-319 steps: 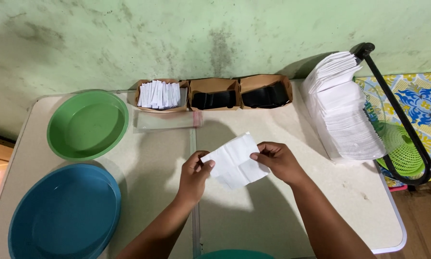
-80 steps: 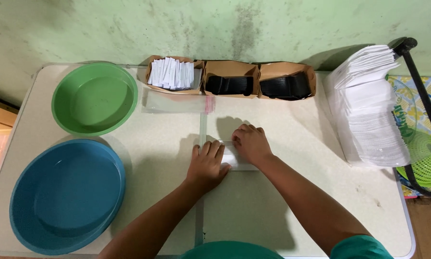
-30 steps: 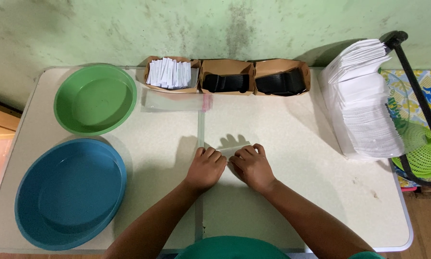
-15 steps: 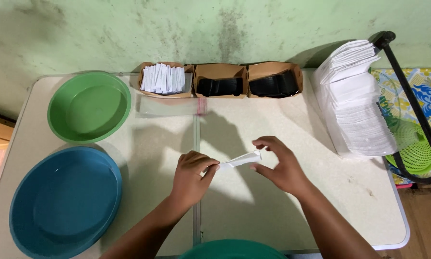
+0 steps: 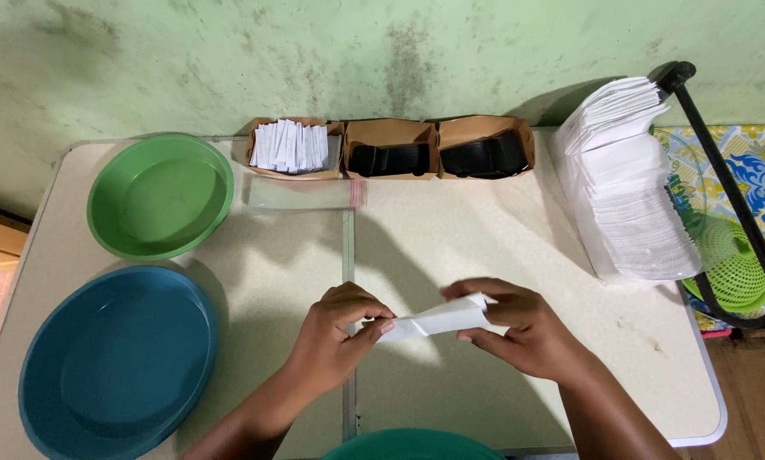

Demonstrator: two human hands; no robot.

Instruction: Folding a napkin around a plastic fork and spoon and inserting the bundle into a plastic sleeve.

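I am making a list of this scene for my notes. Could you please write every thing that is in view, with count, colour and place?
folded paper: one, white, held between both hands
paper stack: one, white, table right
cardboard boxes: three, brown, table back
clear bag: one, before the boxes
green bowl: one, table left
blue bowl: one, front left
table: one, beige
left hand: one, on the paper
right hand: one, on the paper

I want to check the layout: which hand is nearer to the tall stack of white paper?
Right. The right hand lies below-left of the paper stack; the left hand is further left.
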